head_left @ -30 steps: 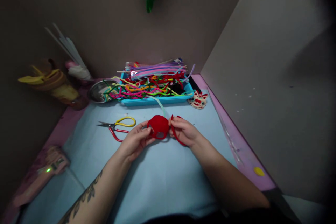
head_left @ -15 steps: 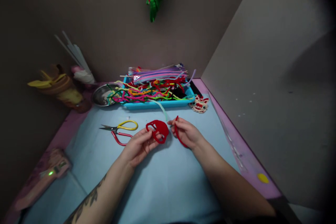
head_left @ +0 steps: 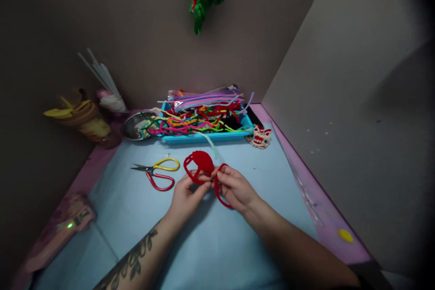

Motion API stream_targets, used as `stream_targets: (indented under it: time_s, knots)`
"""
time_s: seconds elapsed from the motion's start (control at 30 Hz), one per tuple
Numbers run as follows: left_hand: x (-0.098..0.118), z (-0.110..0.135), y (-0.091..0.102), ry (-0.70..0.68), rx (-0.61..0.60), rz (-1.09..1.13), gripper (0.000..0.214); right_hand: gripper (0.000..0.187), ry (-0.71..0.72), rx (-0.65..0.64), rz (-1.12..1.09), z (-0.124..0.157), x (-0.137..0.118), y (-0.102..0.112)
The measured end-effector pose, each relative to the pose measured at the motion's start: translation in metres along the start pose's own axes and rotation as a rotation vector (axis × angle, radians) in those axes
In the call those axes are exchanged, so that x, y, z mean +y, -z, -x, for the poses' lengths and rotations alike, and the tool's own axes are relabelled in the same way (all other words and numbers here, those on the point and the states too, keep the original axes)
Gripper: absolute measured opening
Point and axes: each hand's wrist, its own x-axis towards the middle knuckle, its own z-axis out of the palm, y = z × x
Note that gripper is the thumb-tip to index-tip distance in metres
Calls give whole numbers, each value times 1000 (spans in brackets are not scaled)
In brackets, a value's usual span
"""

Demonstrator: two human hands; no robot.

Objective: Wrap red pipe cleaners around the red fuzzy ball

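Below centre: openwork piece (head_left: 204, 161), plain red; curved strip (head_left: 217, 192), red. Left of centre: scissors (head_left: 150, 171), yellow and red. Centre: tray (head_left: 207, 137), bright blue; fuzzy stems (head_left: 190, 122), multicoloured. Lower left: forearm (head_left: 141, 251), dark leaf pattern. Lower right: disc (head_left: 345, 235), yellow.

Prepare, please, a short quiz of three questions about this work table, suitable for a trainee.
1. True or false: the left hand holds the scissors.
2. What does the right hand pinch? A) yellow disc B) red strip C) pink glue gun
3. Fill the gap: from the person's view, the metal bowl stands to the ____ of the blue tray.

Key: 1. False: it holds the red openwork piece; the scissors lie on the blue sheet. 2. B. 3. left.
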Motion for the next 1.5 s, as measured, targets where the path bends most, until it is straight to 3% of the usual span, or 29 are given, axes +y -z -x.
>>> stream_targets:
  time_s: [0.1, 0.27, 0.5, 0.7, 1.23, 1.5]
  knots:
    - [0, 1, -2, -11, 26, -15, 13, 30, -15, 2, -132, -2, 2, 2]
    - [-3, -1, 0, 199, 36, 369, 42, 30, 1, 31, -148, -5, -1, 7]
    - [7, -6, 3, 261, 114, 665, 44, 19, 43, 13, -122, -11, -7, 17]
    - [12, -2, 0, 226, 96, 513, 69, 15, -19, 19, -173, -14, -4, 24]
    - [19, 1, -2, 221, 185, 424, 61, 18, 48, 13, -115, -15, -1, 17]
    - [11, -2, 1, 240, 211, 435, 56, 21, 45, -6, -82, -14, 0, 19]
